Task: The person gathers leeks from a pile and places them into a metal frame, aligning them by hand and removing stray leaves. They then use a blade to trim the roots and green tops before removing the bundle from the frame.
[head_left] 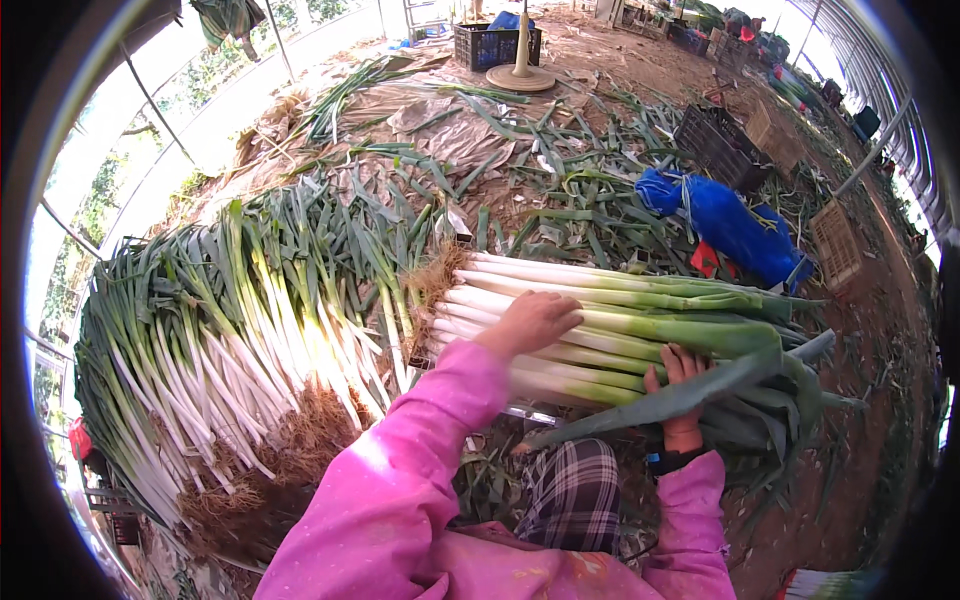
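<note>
A thick row of leeks (625, 325) lies across in front of me, roots to the left and green leaves to the right. My left hand (535, 322) is on top of their white shafts, its fingers close together and curled over them. Farther right, my right hand (683, 385) rests against the green part with fingers spread. One broad leaf (640, 408) crosses in front of its palm and hides part of it. What lies under the right palm cannot be seen. Left of the row, a long heap of leeks (235, 380) lies with roots toward me.
Cut leaves (590, 200) litter the soil beyond the row. A blue net sack (735, 220) lies at the right, near a dark crate (722, 145) and a tan crate (836, 240). Farther back stand a round-based post (521, 72) and a black crate (485, 48).
</note>
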The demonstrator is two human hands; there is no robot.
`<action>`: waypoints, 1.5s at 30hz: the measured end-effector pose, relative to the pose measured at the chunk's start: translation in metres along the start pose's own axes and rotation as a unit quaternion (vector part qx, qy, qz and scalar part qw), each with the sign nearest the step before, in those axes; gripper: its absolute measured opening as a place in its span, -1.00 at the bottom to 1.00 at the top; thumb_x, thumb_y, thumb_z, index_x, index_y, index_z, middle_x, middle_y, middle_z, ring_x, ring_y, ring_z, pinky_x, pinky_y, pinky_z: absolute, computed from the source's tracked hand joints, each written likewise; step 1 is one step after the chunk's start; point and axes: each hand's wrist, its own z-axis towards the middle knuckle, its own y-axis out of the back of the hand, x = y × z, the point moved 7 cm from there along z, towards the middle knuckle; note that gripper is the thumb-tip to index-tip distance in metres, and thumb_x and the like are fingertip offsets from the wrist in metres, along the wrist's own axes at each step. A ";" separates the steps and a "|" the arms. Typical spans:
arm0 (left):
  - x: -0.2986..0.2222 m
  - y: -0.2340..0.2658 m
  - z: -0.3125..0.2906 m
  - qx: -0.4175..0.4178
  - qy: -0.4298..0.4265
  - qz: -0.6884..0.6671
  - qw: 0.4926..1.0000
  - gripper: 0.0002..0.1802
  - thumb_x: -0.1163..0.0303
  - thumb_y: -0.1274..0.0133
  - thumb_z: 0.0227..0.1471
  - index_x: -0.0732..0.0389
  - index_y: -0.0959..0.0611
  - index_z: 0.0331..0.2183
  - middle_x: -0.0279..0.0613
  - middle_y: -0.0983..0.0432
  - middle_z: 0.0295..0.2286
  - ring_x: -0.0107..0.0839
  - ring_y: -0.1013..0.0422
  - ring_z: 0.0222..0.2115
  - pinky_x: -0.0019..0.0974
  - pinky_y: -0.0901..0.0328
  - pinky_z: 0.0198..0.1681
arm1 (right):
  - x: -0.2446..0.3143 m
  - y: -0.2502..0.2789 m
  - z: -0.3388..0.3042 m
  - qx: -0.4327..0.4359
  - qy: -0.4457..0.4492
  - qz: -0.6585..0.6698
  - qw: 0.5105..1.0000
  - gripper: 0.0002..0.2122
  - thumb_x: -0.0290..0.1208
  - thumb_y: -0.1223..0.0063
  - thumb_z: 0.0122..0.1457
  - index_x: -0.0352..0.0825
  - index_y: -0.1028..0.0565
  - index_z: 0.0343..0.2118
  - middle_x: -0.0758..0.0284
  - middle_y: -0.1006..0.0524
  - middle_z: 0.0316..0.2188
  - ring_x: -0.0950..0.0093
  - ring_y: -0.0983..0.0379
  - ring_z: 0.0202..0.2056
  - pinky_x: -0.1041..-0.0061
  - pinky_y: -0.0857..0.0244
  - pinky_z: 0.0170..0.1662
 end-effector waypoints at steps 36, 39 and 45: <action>0.027 -0.023 -0.025 -0.057 0.010 0.074 0.996 -0.64 0.15 -0.07 0.06 -0.13 -0.60 -0.06 -0.15 -0.39 -0.41 -0.20 -0.34 -0.33 -0.14 -0.24 -0.22 | -0.017 0.004 0.057 0.137 0.044 0.071 0.987 -0.90 -0.56 -0.11 -0.12 -0.27 -0.52 -0.47 0.31 -0.50 -0.43 0.24 -0.42 -0.28 0.25 -0.28 -0.14; 0.035 -0.028 -0.022 0.046 0.091 0.008 0.995 -0.54 -0.01 0.14 0.15 -0.14 -0.49 0.05 -0.09 -0.41 -0.19 -0.08 -0.28 -0.05 0.01 -0.10 0.07 | -0.028 -0.006 0.061 0.182 0.008 0.051 0.982 -0.94 -0.48 -0.02 -0.03 -0.25 -0.52 -0.49 0.35 -0.50 -0.40 0.28 -0.43 -0.25 0.14 -0.25 0.00; 0.116 0.007 -0.078 0.136 0.315 0.099 0.934 -0.29 -0.18 0.38 0.18 -0.11 -0.08 0.27 -0.10 0.29 0.30 -0.12 0.39 0.31 0.16 0.39 0.28 | -0.021 0.003 0.043 0.182 -0.030 0.063 0.981 -0.81 -0.44 -0.09 0.01 -0.23 -0.55 -0.27 0.31 -0.54 -0.21 0.30 -0.43 -0.09 0.12 -0.15 0.13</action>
